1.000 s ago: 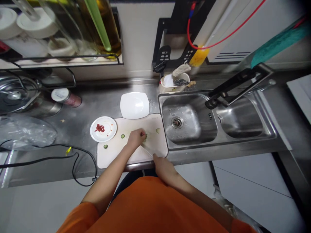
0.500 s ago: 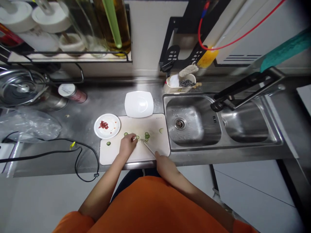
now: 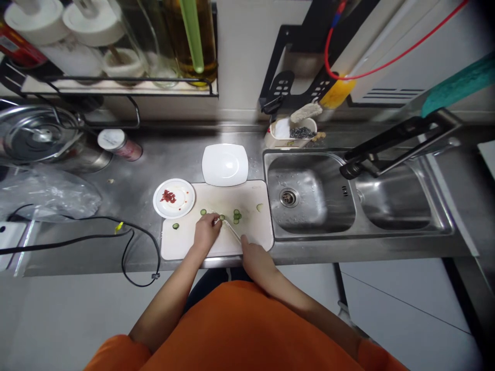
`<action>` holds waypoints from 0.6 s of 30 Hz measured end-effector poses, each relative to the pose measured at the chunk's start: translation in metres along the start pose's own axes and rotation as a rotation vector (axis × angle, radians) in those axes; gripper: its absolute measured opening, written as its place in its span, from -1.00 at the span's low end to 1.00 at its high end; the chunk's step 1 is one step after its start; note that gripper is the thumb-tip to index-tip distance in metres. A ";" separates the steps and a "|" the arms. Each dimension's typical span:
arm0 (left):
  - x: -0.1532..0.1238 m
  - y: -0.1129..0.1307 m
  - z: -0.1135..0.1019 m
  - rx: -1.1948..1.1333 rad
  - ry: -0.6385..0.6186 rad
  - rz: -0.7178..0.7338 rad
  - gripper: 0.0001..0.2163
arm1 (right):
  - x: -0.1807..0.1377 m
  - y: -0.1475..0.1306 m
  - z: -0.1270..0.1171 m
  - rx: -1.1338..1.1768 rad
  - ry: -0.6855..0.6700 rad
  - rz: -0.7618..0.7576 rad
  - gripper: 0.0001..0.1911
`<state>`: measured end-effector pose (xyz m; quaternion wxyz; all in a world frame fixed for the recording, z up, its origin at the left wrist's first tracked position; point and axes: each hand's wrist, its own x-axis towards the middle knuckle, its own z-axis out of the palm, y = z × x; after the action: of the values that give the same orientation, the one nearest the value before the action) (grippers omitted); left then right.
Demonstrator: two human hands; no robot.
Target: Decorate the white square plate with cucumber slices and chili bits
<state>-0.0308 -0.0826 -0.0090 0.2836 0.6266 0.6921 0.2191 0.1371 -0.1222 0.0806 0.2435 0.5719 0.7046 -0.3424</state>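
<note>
Several round green-rimmed slices (image 3: pixel 236 220) lie mid-frame on a white rectangular board (image 3: pixel 185 245), where slicing seems underway: the right hand (image 3: pixel 258 258) grips a slim pale knife (image 3: pixel 232 231), the left hand (image 3: pixel 206 233) curls by its tip, gripping what I can't tell, so steadiness is called for.

Slices (image 3: pixel 237 217) pale green, rimmed darker; board (image 3: pixel 251 198) cream; plate (image 3: pixel 186 202) and dish (image 3: pixel 225 166) plain white; bits (image 3: pixel 168 196) red; worktop (image 3: pixel 133 180) grey; shirt (image 3: pixel 240 330) orange.
</note>
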 end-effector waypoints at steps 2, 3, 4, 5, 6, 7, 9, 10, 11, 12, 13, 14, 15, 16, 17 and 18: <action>0.000 -0.001 0.000 -0.005 0.004 0.001 -0.86 | 0.001 -0.001 0.000 0.002 -0.003 0.007 -0.59; 0.000 -0.001 0.001 -0.005 0.004 0.002 -0.86 | 0.001 -0.001 0.000 0.005 -0.003 0.012 -0.60; 0.000 -0.002 0.001 -0.005 0.004 0.002 -0.87 | 0.001 -0.001 0.000 0.007 -0.001 0.015 -0.61; 0.000 -0.002 0.001 -0.004 0.001 0.001 -0.87 | 0.000 -0.002 -0.001 0.010 0.004 0.017 -0.61; 0.001 -0.003 0.002 -0.004 -0.002 -0.001 -0.87 | 0.000 -0.002 -0.001 0.011 0.009 0.015 -0.61; 0.001 -0.003 0.002 -0.004 -0.006 -0.002 -0.87 | -0.001 -0.002 -0.001 0.012 0.014 0.011 -0.61; 0.001 -0.003 0.002 -0.008 -0.011 -0.004 -0.88 | -0.001 -0.003 -0.001 0.014 0.021 0.007 -0.61; 0.001 -0.003 0.002 -0.009 -0.014 -0.007 -0.88 | -0.001 -0.003 -0.001 0.015 0.022 0.008 -0.61; 0.001 -0.003 0.002 -0.009 -0.015 -0.009 -0.88 | -0.001 -0.004 -0.001 0.016 0.016 0.011 -0.62; 0.001 -0.003 0.002 -0.008 -0.016 -0.010 -0.88 | -0.001 -0.004 -0.001 0.015 0.009 0.016 -0.63; 0.001 -0.003 0.001 -0.007 -0.016 -0.009 -0.89 | -0.001 -0.005 -0.002 0.016 0.001 0.021 -0.63; 0.001 -0.002 0.001 -0.005 -0.016 -0.006 -0.89 | -0.001 -0.006 -0.002 0.018 -0.010 0.027 -0.63; 0.001 -0.002 0.001 -0.005 -0.015 0.000 -0.89 | 0.000 -0.007 -0.003 0.024 -0.021 0.031 -0.63; 0.001 -0.002 0.001 -0.005 -0.016 0.005 -0.90 | 0.001 -0.008 -0.003 0.032 -0.031 0.033 -0.63; 0.001 -0.002 0.001 -0.003 -0.019 0.008 -0.90 | 0.001 -0.008 -0.004 0.041 -0.038 0.035 -0.63; 0.002 -0.002 0.001 0.001 -0.023 0.009 -0.90 | 0.002 -0.009 -0.004 0.052 -0.042 0.035 -0.62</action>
<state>-0.0319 -0.0813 -0.0108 0.2906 0.6322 0.6860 0.2128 0.1282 -0.1186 0.0836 0.2492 0.5830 0.6802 -0.3679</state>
